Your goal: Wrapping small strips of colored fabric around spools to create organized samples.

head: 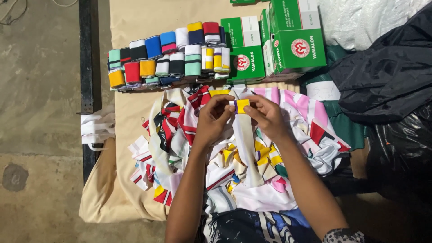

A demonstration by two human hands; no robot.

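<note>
White strips (96,128) hang off the desk's left edge. Far left-centre, rows of rolled striped bands (168,56) on the tan desk cover (130,27). Centre: left hand (212,120) and right hand (267,117), fingers pinched on a small yellow-purple roll (241,106) above the loose fabric pile (243,162). Green boxes (292,38) far right, black bags (391,76) rightmost.
</note>
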